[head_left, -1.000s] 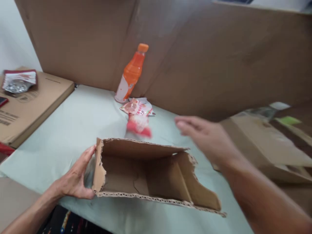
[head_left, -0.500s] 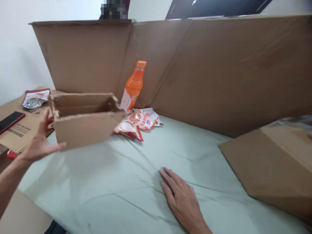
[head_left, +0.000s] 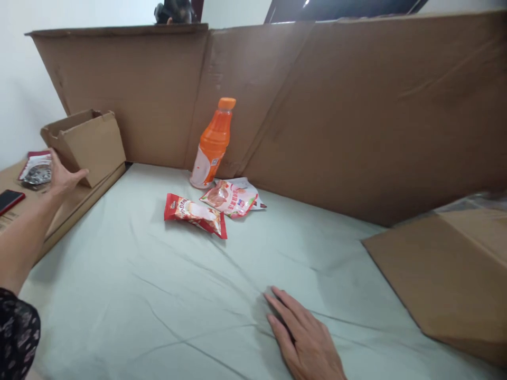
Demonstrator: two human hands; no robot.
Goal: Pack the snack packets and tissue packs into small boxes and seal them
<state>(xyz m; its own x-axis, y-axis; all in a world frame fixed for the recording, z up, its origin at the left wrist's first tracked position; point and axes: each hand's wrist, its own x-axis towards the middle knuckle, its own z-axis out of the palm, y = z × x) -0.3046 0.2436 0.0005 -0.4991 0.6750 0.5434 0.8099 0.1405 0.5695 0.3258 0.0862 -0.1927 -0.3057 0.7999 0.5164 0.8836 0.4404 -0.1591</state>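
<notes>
At the far left, a small open-topped cardboard box (head_left: 99, 148) is gripped at its near end by my left hand (head_left: 65, 177), thumb along one side and fingers round the edge. It stands on or just over a flat cardboard carton (head_left: 85, 198); I cannot tell if it bears its full weight there. My right hand (head_left: 304, 335) lies palm down on the pale green cloth (head_left: 198, 301), fingers stretched out, holding nothing. Beyond it are a red snack packet (head_left: 196, 214), a pink packet (head_left: 229, 198) partly over a white one (head_left: 249, 186), and an orange drink bottle (head_left: 214, 140).
A tall cardboard panel (head_left: 336, 105) walls off the back, with part of a person's head (head_left: 180, 11) above it. Another cardboard box (head_left: 439, 269) stands at the right. A phone (head_left: 10, 200) and a silver-and-red packet (head_left: 37, 171) lie on the left carton.
My left hand has carried the small box leftward and back, from above the cloth to the carton, turning it. The red packet is now fully uncovered. My right hand stays nearly in place.
</notes>
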